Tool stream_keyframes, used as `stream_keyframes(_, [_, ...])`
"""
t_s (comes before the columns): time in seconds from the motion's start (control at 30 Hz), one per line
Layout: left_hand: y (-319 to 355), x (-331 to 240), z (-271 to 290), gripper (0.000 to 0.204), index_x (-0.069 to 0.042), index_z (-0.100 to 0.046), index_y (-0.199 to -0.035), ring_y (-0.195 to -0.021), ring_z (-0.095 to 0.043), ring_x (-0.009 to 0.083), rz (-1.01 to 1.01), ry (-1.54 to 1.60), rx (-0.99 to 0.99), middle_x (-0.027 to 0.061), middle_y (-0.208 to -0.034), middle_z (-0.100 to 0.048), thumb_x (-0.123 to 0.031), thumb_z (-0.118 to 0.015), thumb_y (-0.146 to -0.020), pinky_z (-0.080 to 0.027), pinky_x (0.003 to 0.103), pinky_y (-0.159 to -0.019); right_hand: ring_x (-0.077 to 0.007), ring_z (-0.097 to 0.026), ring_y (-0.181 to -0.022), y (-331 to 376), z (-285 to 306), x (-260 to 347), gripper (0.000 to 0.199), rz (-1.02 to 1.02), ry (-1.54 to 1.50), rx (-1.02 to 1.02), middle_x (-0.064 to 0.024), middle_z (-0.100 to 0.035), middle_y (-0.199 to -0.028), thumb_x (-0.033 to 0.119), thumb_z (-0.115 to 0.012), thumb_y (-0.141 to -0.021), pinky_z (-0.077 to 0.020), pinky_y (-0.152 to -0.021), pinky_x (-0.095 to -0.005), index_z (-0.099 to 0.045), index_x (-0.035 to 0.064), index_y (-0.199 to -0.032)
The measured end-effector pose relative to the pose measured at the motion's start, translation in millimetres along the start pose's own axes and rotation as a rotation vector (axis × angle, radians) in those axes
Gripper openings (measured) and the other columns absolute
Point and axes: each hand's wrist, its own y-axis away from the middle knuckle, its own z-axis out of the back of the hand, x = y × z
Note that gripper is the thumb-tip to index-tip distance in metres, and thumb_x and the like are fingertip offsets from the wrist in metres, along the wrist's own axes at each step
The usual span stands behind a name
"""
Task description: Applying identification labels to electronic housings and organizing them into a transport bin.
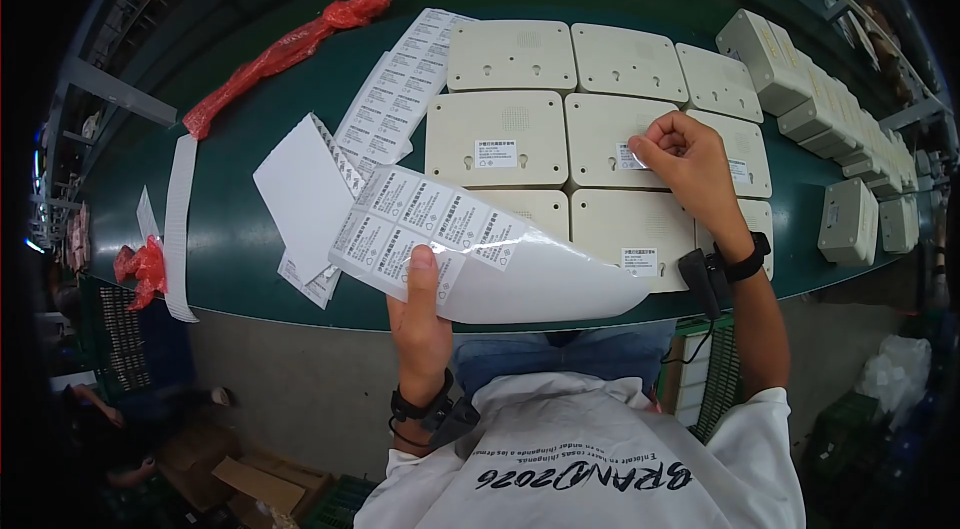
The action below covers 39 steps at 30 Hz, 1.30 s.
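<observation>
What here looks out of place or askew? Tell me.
Little stands out. The cream housings lie in tidy rows on the green belt. Loose label sheets overlap crookedly beside them, and crumpled red plastic lies near the far edge. The right hand presses a label down.

The camera on my head looks steeply down, close over my chest and forearms. It faces forward across the green conveyor belt (250, 249), whose far edge bends toward the fisheye rim.
</observation>
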Motion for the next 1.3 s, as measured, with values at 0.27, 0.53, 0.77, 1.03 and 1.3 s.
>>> stream_keyframes(0.27, [-1,-1,0,0.051,0.003,-0.031,-0.146,-0.122,-0.049,0.0170,0.002,0.038,0.002,0.0138,-0.136,-0.048,-0.020,-0.046,-0.104,-0.040,0.030,-0.102,-0.0080,-0.048,-0.059,-1,12,20,0.029,0.014,0.495,0.047,-0.0002,-0.055,-0.063,0.030,-0.073,-0.087,-0.0358,-0.052,-0.0262,-0.062,0.0046,-0.096])
stream_keyframes(0.53, [0,-2,-2,0.043,0.004,-0.042,-0.139,-0.117,-0.052,0.0147,-0.012,0.019,0.008,0.0119,-0.132,-0.054,-0.018,-0.048,-0.103,-0.041,0.028,-0.099,-0.0079,-0.043,-0.056,5,18,-4,0.031,0.025,0.349,0.011,0.0000,-0.050,-0.060,0.027,-0.072,-0.088,-0.0305,-0.050,-0.0263,-0.059,0.0045,-0.104])
stream_keyframes(0.77, [11,-7,1,0.032,0.005,-0.059,-0.123,-0.106,-0.058,0.0114,0.009,-0.028,0.055,0.0079,-0.116,-0.065,-0.016,-0.051,-0.102,-0.044,0.025,-0.091,-0.0065,-0.038,-0.057,5,26,-13,0.016,0.084,0.218,0.070,0.0012,-0.047,-0.063,0.015,-0.064,-0.093,-0.0297,-0.052,-0.0243,-0.060,0.0028,-0.102])
stream_keyframes(1.03, [23,-10,3,0.031,0.006,-0.060,-0.123,-0.105,-0.058,0.0100,0.105,0.062,0.170,0.0077,-0.117,-0.065,-0.017,-0.051,-0.103,-0.045,0.024,-0.092,-0.0142,-0.055,-0.067,79,-24,94,0.017,0.539,0.017,0.187,-0.0072,-0.062,-0.083,0.000,-0.066,-0.085,-0.0438,-0.062,-0.0262,-0.067,0.0020,-0.102])
stream_keyframes(1.3, [31,-22,4,0.040,0.004,-0.048,-0.136,-0.114,-0.057,0.0150,0.196,0.272,0.199,0.0097,-0.128,-0.059,-0.020,-0.047,-0.104,-0.046,0.030,-0.097,-0.0252,-0.061,-0.073,99,-47,102,0.026,0.681,0.095,0.093,-0.0111,-0.065,-0.088,0.000,-0.077,-0.075,-0.0497,-0.063,-0.0326,-0.069,0.0009,-0.100])
